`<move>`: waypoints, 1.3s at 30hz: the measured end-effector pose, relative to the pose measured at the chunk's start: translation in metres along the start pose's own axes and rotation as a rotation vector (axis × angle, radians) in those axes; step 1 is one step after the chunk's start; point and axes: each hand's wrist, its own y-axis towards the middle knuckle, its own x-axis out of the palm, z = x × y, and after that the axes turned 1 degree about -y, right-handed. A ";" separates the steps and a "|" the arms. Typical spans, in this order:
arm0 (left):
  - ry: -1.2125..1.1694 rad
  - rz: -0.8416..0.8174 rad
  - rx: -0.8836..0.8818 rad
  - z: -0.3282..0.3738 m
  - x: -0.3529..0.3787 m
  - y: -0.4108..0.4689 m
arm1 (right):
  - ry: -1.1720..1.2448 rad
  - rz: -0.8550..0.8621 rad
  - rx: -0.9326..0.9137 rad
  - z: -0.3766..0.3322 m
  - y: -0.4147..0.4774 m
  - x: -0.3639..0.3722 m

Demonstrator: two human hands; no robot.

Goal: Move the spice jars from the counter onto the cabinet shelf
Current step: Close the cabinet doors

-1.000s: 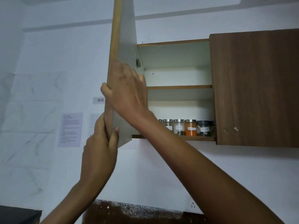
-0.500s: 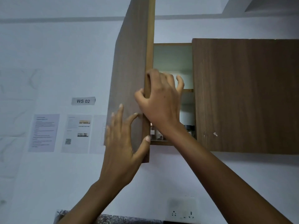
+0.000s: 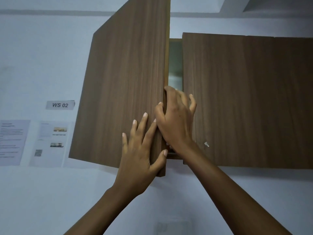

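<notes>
The left cabinet door [image 3: 125, 92], brown wood grain, stands nearly shut, leaving only a narrow gap [image 3: 175, 65] between its free edge and the right cabinet door [image 3: 245, 99], which lies flat and closed. Through that gap shows a strip of pale cabinet interior.

The left hand [image 3: 140, 155] lies flat against the outer face of the left door near its lower free corner, fingers spread and pointing up, thumb hooked round the door's edge; its grip is released, pressing rather than clasping. The right hand [image 3: 176, 121] wraps the same edge a little higher, thumb on the outer face and fingers curled behind into the gap, so its grip is clenched on the left cabinet door.

The spice jars are all but hidden inside the cabinet: only a small sliver of something orange and pale [image 3: 168, 146] shows low in the gap by the right wrist, too little to tell apart.

On the white wall [image 3: 42, 56] to the left hang a "WS 02" label [image 3: 60, 105] and printed sheets [image 3: 33, 143]. A small chip [image 3: 206, 144] marks the right door near its lower edge.
</notes>
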 end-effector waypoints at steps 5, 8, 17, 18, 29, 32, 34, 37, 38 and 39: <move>0.016 0.052 0.016 -0.006 0.044 0.006 | -0.088 -0.033 -0.012 0.038 -0.011 0.009; 0.083 0.061 0.025 -0.010 0.069 0.009 | -0.197 -0.100 -0.056 0.061 -0.016 0.012; 0.248 0.043 0.024 -0.023 0.120 0.021 | -0.426 -0.265 -0.140 0.109 -0.025 0.032; 0.260 0.036 0.027 -0.026 0.124 0.022 | -0.437 -0.287 -0.126 0.113 -0.027 0.033; 0.341 0.003 0.080 -0.057 0.177 0.023 | -0.479 -0.548 0.059 0.159 -0.046 0.056; 0.353 -0.007 0.089 -0.065 0.187 0.018 | -0.433 -0.566 0.155 0.164 -0.058 0.063; 0.357 -0.015 0.086 -0.069 0.193 0.018 | -0.405 -0.561 0.229 0.166 -0.063 0.069; 0.381 -0.025 0.080 -0.073 0.200 0.021 | -0.375 -0.567 0.306 0.168 -0.066 0.076; 0.387 -0.030 0.079 -0.075 0.202 0.021 | -0.371 -0.572 0.320 0.169 -0.067 0.079; 0.389 -0.036 0.078 -0.077 0.205 0.021 | -0.375 -0.577 0.329 0.171 -0.068 0.081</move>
